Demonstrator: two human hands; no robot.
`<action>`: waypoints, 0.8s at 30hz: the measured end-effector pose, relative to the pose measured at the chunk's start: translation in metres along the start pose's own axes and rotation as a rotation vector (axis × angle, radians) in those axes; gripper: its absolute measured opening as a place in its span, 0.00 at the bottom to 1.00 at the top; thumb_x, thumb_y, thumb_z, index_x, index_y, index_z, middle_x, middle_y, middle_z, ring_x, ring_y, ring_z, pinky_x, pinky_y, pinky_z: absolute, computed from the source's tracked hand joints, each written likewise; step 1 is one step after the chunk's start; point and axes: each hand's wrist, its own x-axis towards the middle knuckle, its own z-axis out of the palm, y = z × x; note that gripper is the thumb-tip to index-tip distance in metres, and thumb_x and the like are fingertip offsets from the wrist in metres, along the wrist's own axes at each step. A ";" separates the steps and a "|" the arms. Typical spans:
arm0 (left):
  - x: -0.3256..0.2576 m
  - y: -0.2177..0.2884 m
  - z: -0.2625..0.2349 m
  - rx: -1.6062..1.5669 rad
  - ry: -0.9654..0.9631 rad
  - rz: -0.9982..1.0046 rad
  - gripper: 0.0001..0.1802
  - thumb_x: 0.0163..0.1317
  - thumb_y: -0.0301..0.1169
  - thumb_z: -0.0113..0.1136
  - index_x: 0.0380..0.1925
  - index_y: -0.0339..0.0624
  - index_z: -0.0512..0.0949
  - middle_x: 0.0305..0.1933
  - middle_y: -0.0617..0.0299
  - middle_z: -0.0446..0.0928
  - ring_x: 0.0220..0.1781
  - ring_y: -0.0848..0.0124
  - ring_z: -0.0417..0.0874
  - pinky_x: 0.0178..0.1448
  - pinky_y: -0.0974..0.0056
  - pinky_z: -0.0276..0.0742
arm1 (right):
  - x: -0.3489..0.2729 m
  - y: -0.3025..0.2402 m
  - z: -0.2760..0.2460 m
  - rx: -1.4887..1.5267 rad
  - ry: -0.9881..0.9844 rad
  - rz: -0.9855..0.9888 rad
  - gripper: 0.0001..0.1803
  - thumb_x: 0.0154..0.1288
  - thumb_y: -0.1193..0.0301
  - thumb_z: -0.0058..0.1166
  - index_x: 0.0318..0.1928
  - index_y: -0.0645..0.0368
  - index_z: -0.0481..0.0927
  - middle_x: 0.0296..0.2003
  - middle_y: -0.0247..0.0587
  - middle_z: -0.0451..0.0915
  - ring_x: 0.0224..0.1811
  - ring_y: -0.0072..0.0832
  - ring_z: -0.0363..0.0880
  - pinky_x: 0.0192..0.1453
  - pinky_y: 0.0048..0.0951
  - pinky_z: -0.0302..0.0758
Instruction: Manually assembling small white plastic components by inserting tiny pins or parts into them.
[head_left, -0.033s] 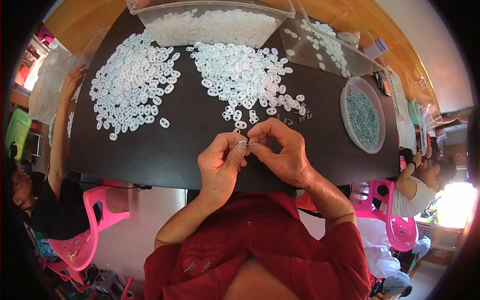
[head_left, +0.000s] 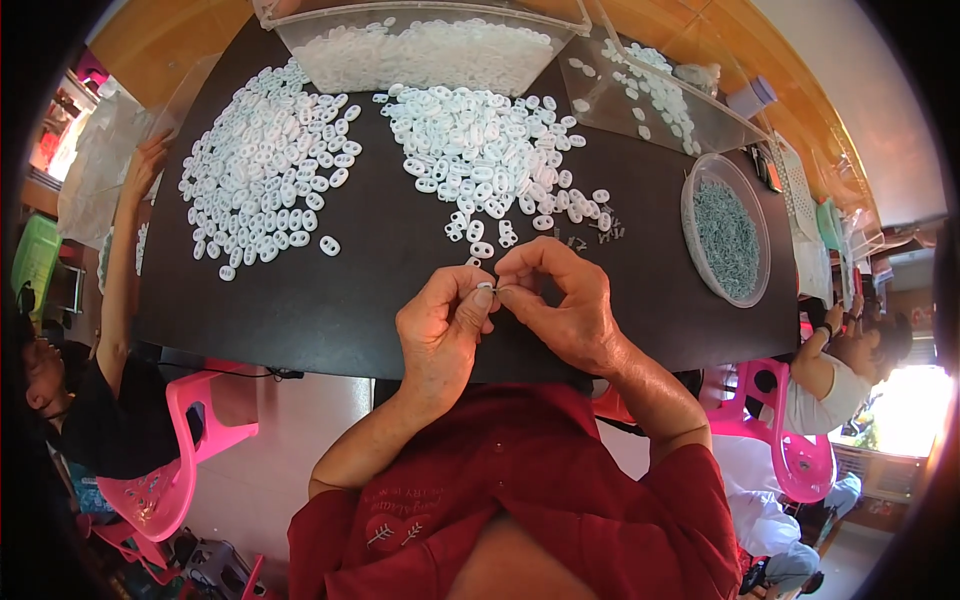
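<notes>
My left hand (head_left: pixel 444 322) is closed in a pinch on a small white oval plastic piece (head_left: pixel 485 286), mostly covered by the thumb and fingers. Touching close beside it, my right hand (head_left: pixel 565 305) pinches a tiny thin piece at the white part; it looks like a screw, but the fingertips hide most of it. Just beyond my hands, a few white two-hole pieces (head_left: pixel 481 250) lie loose at the near end of a large pile (head_left: pixel 470 150). Several small grey screws (head_left: pixel 606 232) are scattered to the right of that pile.
Another white pile (head_left: pixel 265 160) spreads on the left of the dark table (head_left: pixel 300 325). A clear bin (head_left: pixel 430 60) of white pieces stands behind, with a clear tray (head_left: pixel 650 100) beside it. A round tub (head_left: pixel 728 240) holds grey-green screws. People sit at both sides.
</notes>
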 end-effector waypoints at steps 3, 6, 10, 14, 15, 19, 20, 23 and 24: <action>0.000 -0.003 -0.001 0.054 0.017 0.045 0.04 0.65 0.25 0.54 0.36 0.36 0.75 0.29 0.66 0.75 0.24 0.83 0.71 0.26 0.77 0.68 | 0.000 0.000 0.005 0.118 0.016 0.077 0.08 0.58 0.82 0.56 0.39 0.65 0.75 0.31 0.34 0.77 0.33 0.16 0.75 0.37 0.19 0.73; 0.001 -0.008 -0.003 0.054 0.013 0.056 0.04 0.65 0.24 0.54 0.35 0.35 0.75 0.28 0.66 0.75 0.24 0.83 0.71 0.26 0.78 0.68 | -0.001 0.003 0.008 0.172 0.054 0.067 0.07 0.57 0.79 0.58 0.37 0.63 0.75 0.27 0.32 0.77 0.27 0.12 0.71 0.30 0.18 0.70; -0.001 -0.005 -0.003 -0.013 0.030 0.029 0.04 0.65 0.24 0.54 0.37 0.35 0.76 0.29 0.66 0.76 0.25 0.83 0.72 0.26 0.78 0.68 | -0.001 0.004 0.009 0.264 0.040 0.161 0.08 0.58 0.82 0.56 0.39 0.65 0.75 0.32 0.34 0.78 0.35 0.17 0.77 0.39 0.19 0.74; 0.001 -0.002 -0.008 -0.064 0.020 0.008 0.05 0.65 0.24 0.53 0.38 0.34 0.76 0.31 0.65 0.77 0.26 0.82 0.73 0.26 0.78 0.69 | 0.001 0.005 0.011 0.353 0.052 0.150 0.07 0.61 0.80 0.56 0.40 0.65 0.75 0.33 0.34 0.78 0.37 0.17 0.77 0.41 0.19 0.74; 0.001 -0.002 -0.009 -0.088 0.010 -0.004 0.06 0.65 0.24 0.53 0.39 0.34 0.76 0.31 0.64 0.77 0.26 0.82 0.74 0.27 0.78 0.69 | 0.001 0.005 0.011 0.354 0.050 0.150 0.07 0.61 0.80 0.56 0.40 0.65 0.75 0.33 0.34 0.78 0.37 0.17 0.77 0.41 0.19 0.74; 0.000 -0.002 -0.011 -0.099 0.002 -0.026 0.07 0.65 0.24 0.54 0.40 0.33 0.76 0.32 0.64 0.77 0.26 0.82 0.74 0.27 0.78 0.69 | -0.001 0.006 0.012 0.388 0.041 0.161 0.07 0.62 0.79 0.55 0.40 0.66 0.75 0.34 0.35 0.78 0.37 0.18 0.77 0.43 0.20 0.75; 0.000 -0.002 -0.011 -0.100 0.002 -0.026 0.07 0.65 0.24 0.54 0.40 0.33 0.76 0.32 0.64 0.77 0.26 0.82 0.74 0.27 0.78 0.69 | -0.001 0.007 0.012 0.371 0.042 0.159 0.07 0.62 0.79 0.55 0.41 0.66 0.75 0.34 0.35 0.78 0.37 0.18 0.77 0.43 0.20 0.75; 0.000 -0.002 -0.009 -0.063 0.009 -0.015 0.06 0.65 0.24 0.54 0.40 0.33 0.76 0.32 0.64 0.77 0.26 0.82 0.74 0.27 0.78 0.69 | -0.002 0.008 0.016 0.346 0.085 0.135 0.07 0.61 0.78 0.55 0.40 0.65 0.75 0.31 0.34 0.78 0.33 0.15 0.75 0.38 0.19 0.74; -0.001 -0.002 -0.009 -0.043 0.020 -0.001 0.06 0.65 0.24 0.54 0.39 0.33 0.77 0.31 0.64 0.77 0.26 0.82 0.74 0.26 0.78 0.69 | -0.002 0.007 0.017 0.345 0.085 0.135 0.07 0.61 0.78 0.55 0.40 0.65 0.75 0.31 0.34 0.78 0.33 0.15 0.75 0.38 0.19 0.74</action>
